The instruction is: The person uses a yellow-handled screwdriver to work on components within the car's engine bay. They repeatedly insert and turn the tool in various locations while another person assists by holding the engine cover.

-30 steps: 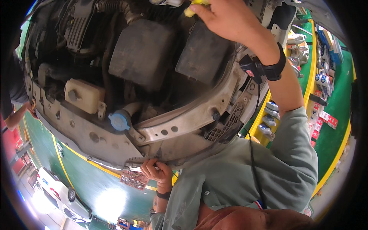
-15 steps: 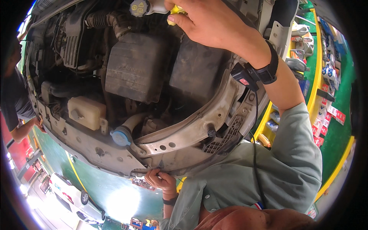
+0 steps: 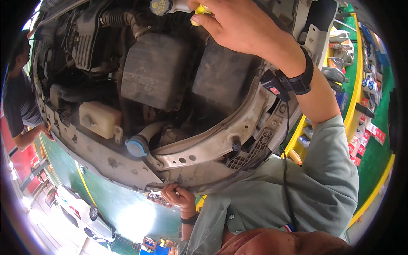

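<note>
Hand (R) [image 3: 244, 27] grasps yellow item [image 3: 202, 17], partly covered, up past black boxes [image 3: 155, 72], just R of pale reservoir [image 3: 181, 5] w/ dark cap [image 3: 160, 6]. L hand [image 3: 179, 197], curled, is at lower edge of grey front panel [image 3: 199, 175]; can't tell if it's actually gripping. Blue cap [image 3: 136, 147] on filler neck [image 3: 152, 130] is up & L of it.

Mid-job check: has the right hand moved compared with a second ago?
Yes: judged against the blue cap, the right hand has shifted toward the picture's left.
</note>
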`<state>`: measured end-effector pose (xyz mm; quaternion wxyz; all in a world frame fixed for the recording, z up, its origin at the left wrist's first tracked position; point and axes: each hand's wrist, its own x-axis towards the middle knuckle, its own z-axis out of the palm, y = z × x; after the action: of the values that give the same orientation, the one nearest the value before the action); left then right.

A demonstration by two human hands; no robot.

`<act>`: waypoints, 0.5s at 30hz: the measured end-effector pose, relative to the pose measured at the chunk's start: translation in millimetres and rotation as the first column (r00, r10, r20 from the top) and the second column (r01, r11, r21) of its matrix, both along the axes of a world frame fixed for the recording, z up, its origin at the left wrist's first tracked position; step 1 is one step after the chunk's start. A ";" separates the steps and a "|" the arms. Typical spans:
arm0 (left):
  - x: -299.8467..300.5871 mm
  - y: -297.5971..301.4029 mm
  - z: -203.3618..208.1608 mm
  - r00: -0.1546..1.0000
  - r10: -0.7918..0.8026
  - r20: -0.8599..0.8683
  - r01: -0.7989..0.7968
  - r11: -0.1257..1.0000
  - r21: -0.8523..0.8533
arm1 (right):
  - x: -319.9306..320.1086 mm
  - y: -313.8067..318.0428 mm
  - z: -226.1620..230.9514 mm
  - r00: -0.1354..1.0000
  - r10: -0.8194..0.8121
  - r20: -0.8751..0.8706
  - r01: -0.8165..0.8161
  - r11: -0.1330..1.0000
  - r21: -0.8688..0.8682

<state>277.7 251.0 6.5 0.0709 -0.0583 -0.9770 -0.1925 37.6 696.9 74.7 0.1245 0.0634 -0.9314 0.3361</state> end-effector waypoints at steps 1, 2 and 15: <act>-0.4 0.8 0.2 1.000 -0.002 -0.003 0.002 1.000 0.002 | 1.3 0.6 -1.1 1.000 0.002 -0.019 -0.002 1.000 -0.007; -0.4 0.8 0.4 1.000 0.000 -0.002 0.000 1.000 -0.001 | 1.9 0.8 -1.6 0.999 0.005 -0.039 -0.005 1.000 -0.014; 2.2 -0.6 -0.8 1.000 0.007 0.012 -0.008 1.000 0.028 | -0.6 -2.3 1.4 0.999 -0.007 0.047 0.003 0.997 0.083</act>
<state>279.9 250.4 5.7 0.0666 -0.0525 -0.9748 -0.2062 37.1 694.6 76.1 0.1004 0.0583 -0.9474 0.2984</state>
